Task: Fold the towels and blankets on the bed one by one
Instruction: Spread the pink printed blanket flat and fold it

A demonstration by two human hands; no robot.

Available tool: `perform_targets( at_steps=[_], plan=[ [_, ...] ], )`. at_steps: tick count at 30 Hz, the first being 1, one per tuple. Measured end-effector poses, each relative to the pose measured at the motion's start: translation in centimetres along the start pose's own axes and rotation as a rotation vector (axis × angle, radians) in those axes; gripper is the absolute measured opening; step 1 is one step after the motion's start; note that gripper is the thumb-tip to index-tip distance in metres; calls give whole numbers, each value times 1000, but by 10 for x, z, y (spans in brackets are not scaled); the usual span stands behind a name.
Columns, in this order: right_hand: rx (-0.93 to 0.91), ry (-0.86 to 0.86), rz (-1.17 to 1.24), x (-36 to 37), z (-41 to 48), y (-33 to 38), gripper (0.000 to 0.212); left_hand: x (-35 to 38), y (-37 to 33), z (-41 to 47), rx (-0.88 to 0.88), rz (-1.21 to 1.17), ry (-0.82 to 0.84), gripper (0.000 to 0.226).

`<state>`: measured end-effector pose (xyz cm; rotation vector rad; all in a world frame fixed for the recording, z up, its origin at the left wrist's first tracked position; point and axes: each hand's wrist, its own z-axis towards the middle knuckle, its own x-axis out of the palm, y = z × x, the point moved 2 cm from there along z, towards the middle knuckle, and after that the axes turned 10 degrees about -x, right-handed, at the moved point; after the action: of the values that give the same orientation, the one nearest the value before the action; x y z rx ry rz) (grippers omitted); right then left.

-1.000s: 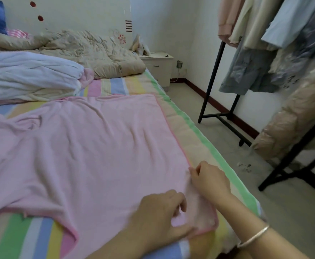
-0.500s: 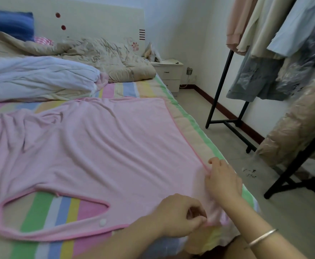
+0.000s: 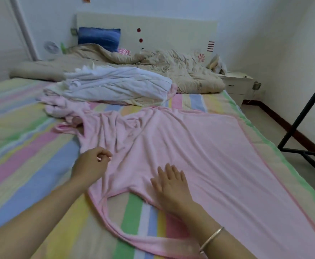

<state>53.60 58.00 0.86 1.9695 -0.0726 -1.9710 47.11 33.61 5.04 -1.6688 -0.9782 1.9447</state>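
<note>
Now the left hand (image 3: pixel 92 166) curls in, pinching the edge of the blanket (image 3: pixel 199 156), while the right hand (image 3: pixel 171 186) lies flat, fingers spread, pressing it onto the bed (image 3: pixel 22 146).

1 camera, worn on the person's head, looks forward and down along the bed (image 3: pixel 22 146) toward the headboard (image 3: pixel 162 28), close in.

Count log, head view.
Hands: 2 (left hand (image 3: pixel 90 168), right hand (image 3: pixel 171 186)).
Pink blanket (image 3: pixel 190 156), spread: 1.
Crumpled pink bundle (image 3: pixel 59 107): 1.
White bundle (image 3: pixel 119 86): 1.
Beige quilt (image 3: pixel 171 68): 1.
Pillows: 2 (blue pillow (image 3: pixel 99 37), beige pillow (image 3: pixel 37 71)).
Headboard (image 3: pixel 171 25): 1; red dots (image 3: pixel 138 30) on it: 2.
Nightstand (image 3: pixel 237 83): 1.
Bracelet (image 3: pixel 211 238): 1.
Black rack (image 3: pixel 302 116): 1.
Striped sheet (image 3: pixel 22 128): 1.
</note>
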Motion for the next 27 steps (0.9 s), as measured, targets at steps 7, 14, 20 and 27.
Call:
perform_targets(
  at_steps=[7,14,20,27],
  plan=[
    [-331,-271,104,20,103,137,58,-63,93,94,-291,-109,-26,24],
    [-203,-217,-41,59,192,220,59,-93,130,131,-448,-393,107,22],
    [19,-147,6,52,233,229,21,-128,159,145,-535,-497,266,18],
    [-133,301,898,16,136,305,23,-135,174,177,-741,-867,569,49]
  ],
)
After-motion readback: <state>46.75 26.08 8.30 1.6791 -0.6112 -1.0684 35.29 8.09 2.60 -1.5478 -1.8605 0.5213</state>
